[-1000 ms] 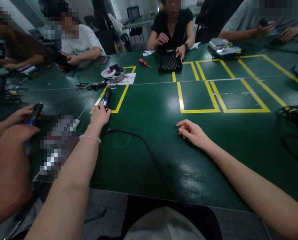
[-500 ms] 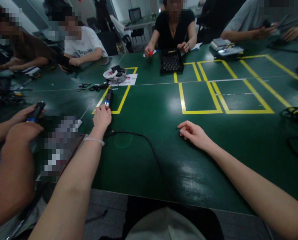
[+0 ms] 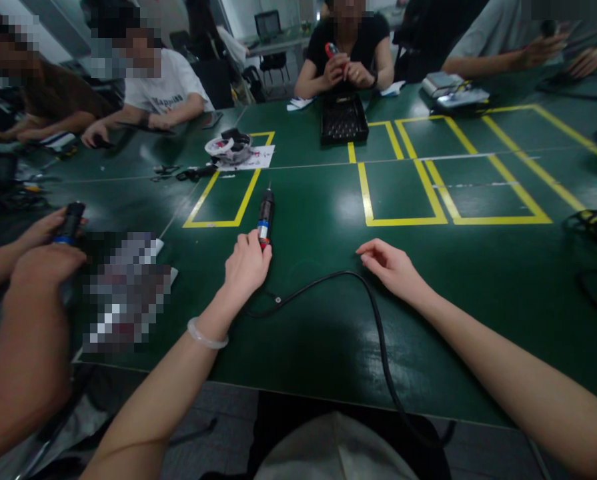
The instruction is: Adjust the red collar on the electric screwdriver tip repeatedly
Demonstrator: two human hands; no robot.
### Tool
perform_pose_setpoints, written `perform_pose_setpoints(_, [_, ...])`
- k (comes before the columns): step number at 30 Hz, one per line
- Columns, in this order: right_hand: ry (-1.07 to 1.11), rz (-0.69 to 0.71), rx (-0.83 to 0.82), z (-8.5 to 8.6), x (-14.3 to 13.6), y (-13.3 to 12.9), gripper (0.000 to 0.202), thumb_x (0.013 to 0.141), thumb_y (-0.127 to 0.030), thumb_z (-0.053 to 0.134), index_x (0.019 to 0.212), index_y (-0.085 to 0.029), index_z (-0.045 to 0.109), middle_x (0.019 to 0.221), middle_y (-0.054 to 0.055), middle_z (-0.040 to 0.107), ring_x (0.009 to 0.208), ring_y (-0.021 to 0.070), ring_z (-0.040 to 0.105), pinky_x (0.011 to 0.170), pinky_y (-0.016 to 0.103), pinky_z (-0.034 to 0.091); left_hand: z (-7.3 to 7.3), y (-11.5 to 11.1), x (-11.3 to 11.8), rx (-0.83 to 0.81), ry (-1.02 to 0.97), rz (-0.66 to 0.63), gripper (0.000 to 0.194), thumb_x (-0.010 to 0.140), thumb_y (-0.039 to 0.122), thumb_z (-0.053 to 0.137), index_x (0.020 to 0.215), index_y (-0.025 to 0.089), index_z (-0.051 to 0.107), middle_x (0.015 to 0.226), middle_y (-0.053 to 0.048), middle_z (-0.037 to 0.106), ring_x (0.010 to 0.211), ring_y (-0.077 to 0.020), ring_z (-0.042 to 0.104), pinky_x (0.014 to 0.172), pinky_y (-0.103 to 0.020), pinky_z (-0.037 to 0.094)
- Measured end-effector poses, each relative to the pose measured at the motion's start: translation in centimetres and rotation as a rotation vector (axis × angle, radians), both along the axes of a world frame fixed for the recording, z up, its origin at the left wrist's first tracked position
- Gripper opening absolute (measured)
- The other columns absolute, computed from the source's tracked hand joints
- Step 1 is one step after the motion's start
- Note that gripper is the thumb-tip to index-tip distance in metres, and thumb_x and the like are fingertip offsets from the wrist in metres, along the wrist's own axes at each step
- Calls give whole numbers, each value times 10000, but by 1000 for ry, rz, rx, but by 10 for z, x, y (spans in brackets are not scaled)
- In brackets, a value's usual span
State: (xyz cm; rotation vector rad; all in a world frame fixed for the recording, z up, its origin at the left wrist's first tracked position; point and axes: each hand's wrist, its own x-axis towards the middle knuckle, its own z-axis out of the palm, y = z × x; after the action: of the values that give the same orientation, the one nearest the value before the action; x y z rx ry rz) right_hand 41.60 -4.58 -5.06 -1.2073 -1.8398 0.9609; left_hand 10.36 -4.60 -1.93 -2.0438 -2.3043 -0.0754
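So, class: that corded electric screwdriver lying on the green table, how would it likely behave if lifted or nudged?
The electric screwdriver looks stiff and round-bodied, so a nudge could roll it across the glossy table. Its black cable lies in loose curves, so it is probably floppy and would trail or tug. The left hand holds just its near end, hinting at modest weight.

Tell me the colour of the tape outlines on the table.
Yellow tape outlines on the green table, head view.

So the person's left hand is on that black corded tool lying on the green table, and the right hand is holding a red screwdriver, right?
Not quite. The left hand is on the black corded tool lying on the green table, but the right hand holds nothing: it rests open on the table beside the cord. The head view shows this.
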Motion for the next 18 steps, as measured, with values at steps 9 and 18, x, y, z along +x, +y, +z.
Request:
perform_pose_setpoints(9, [-153, 187, 147, 6, -13, -13, 164, 949, -232, 511, 1059, -212, 632, 841, 39, 619, 704, 179, 572, 682, 316, 449, 2, -35, 84, 0, 4, -322, 454, 993, 382, 454, 1387, 159, 422, 1179, -133, 553, 999, -263, 616, 703, -340, 528])
perform_pose_setpoints(18, [-90, 260, 83, 2, -16, -11, 128, 940, -244, 537, 1032, -216, 621, 946, 53, 672, 794, 180, 611, 754, 319, 476, 2, -43, 114, -39, -114, -470, 468, 978, 393, 473, 1391, 186, 402, 1185, -107, 541, 1031, -257, 601, 766, -365, 541])
